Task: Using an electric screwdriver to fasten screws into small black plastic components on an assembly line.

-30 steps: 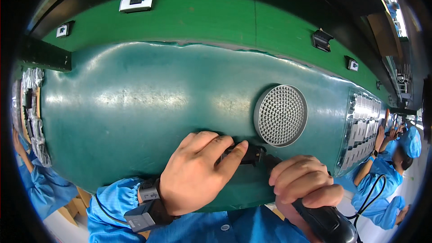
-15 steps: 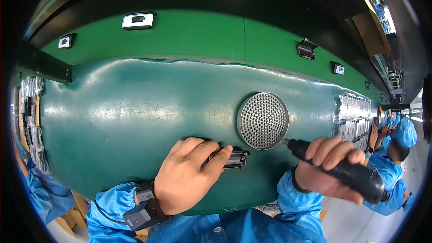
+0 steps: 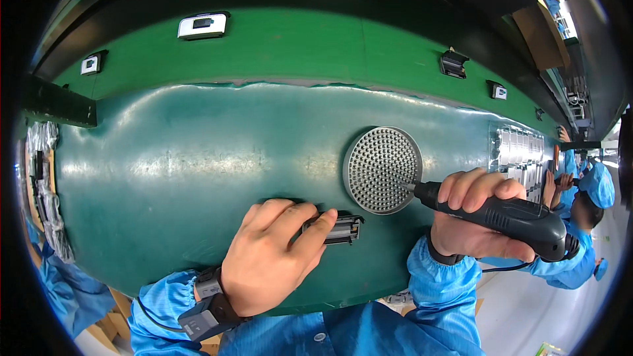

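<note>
My right hand (image 3: 478, 214) is wrapped round a black electric screwdriver (image 3: 504, 216), which lies nearly level and points left. Its thin bit reaches over the right part of a round metal screw tray (image 3: 348, 188) full of small dimples or holes; whether it touches a screw is too small to tell. My left hand (image 3: 277, 254) rests on the bench with its fingers closed over a small black plastic housing (image 3: 343, 229). The housing's right end shows, with its open inner side up; the fingers hide its left part. It lies just below the tray.
Beyond the green bench mat (image 3: 198, 204) runs a green conveyor belt (image 3: 283, 46), carrying a white-and-black device (image 3: 202, 26) and an open black housing (image 3: 453, 64). Clear trays of pale parts (image 3: 521, 151) stand at right, near a co-worker in blue (image 3: 580, 244). Plastic-wrapped parts (image 3: 46, 191) lie at far left.
The screwdriver has swung up and left, bringing its bit from beside the round tray to over it. My left hand stays on the housing.
</note>
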`<move>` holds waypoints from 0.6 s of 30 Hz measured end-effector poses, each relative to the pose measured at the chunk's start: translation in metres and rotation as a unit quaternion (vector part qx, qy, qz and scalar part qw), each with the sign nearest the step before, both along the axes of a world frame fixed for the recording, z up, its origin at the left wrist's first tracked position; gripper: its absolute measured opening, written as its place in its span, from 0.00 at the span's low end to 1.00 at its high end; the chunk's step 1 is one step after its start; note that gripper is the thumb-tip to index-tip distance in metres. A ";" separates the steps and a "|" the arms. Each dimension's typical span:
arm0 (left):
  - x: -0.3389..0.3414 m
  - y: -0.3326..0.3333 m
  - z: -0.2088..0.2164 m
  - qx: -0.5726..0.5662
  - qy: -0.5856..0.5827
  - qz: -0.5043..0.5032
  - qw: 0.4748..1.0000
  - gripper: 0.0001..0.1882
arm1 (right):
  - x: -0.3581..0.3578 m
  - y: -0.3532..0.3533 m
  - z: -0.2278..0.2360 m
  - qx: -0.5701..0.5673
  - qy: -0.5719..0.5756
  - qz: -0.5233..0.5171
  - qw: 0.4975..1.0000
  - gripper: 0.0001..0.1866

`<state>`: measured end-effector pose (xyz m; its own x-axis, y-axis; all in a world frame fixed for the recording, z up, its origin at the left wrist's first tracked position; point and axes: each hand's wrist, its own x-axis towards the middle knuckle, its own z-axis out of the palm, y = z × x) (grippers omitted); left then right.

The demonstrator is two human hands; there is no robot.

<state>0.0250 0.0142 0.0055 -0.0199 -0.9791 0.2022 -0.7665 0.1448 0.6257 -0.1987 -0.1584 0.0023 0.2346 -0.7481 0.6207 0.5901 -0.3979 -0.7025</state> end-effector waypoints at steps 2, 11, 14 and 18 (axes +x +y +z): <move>0.001 0.001 -0.003 -0.011 0.003 0.002 1.000 0.30 | 0.004 0.002 0.002 -0.006 0.013 0.005 1.000 0.54; -0.025 -0.003 -0.018 -0.069 0.045 -0.014 0.997 0.29 | -0.011 -0.001 0.013 0.006 0.007 -0.016 1.000 0.52; -0.027 -0.005 -0.019 -0.068 0.043 -0.014 0.997 0.29 | -0.015 -0.004 0.011 -0.007 0.006 -0.027 1.000 0.52; -0.027 -0.006 -0.018 -0.066 0.036 -0.013 0.997 0.29 | -0.011 -0.003 0.013 -0.004 0.037 -0.009 0.999 0.49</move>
